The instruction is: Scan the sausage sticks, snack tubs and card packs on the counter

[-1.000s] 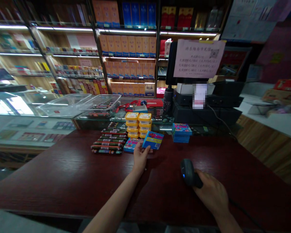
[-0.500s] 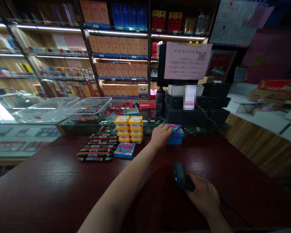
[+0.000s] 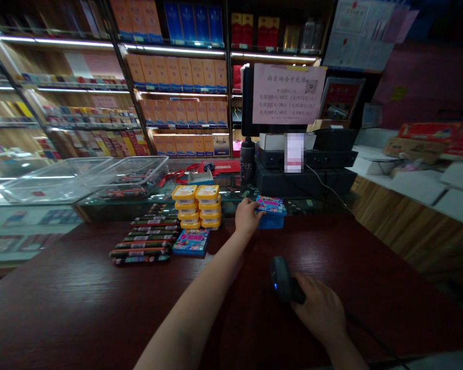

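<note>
Working remotely, I have the left hand (image 3: 248, 218) pinching the left edge of the top blue packet (image 3: 271, 203), three o'clock from it, on a stack (image 3: 272, 221); the right hand (image 3: 321, 306) clasps a scanner (image 3: 281, 280). A sideways tug might, I judge, slide the stack apart. The packet looks thin, bright, pink-lettered. Yellow tubs (image 3: 207, 193) stand at the left hand's nine o'clock.

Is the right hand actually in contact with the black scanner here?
Touching: in the head view, the right hand wraps round the lower end of the black scanner.
</note>
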`<state>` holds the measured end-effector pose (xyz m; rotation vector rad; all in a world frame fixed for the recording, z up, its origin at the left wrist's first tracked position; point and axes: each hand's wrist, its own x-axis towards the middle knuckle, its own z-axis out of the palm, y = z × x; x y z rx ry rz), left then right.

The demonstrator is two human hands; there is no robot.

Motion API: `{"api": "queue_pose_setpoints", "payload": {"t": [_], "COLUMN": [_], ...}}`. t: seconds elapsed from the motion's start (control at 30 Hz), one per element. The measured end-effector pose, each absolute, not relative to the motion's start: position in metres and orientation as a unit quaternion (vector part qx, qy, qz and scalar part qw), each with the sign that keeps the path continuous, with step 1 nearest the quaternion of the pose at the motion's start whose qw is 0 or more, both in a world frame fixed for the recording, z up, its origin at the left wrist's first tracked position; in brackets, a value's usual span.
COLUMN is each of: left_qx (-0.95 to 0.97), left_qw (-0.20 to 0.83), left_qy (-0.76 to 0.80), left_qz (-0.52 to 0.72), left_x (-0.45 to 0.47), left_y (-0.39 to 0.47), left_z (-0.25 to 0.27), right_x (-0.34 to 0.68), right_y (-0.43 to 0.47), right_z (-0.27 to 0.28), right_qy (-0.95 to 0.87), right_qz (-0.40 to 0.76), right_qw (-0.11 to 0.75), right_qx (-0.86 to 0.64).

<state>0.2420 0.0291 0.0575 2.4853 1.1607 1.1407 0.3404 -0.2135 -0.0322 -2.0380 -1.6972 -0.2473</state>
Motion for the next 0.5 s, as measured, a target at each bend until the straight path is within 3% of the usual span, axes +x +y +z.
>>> {"api": "queue_pose_setpoints", "payload": {"t": [0.13,0.5], "left_qx": [0.824,0.816], "left_qw": [0.146,0.136], "left_qy": [0.379,0.408], "left_qz": [0.395,0.386], "left_x": [0.241,0.258], "left_y": [0.034,0.028], "left_z": [0.05,0.057], "right_x": [0.341,0.341], "right_y": [-0.214,-0.213], "right_z": [-0.031,-0.033], "right_qy": [-0.619,-0.619], "right_qz": [-0.091,-0.104], "right_qw": [0.244,0.249], "right_qx": [-0.741,-0.737]}}
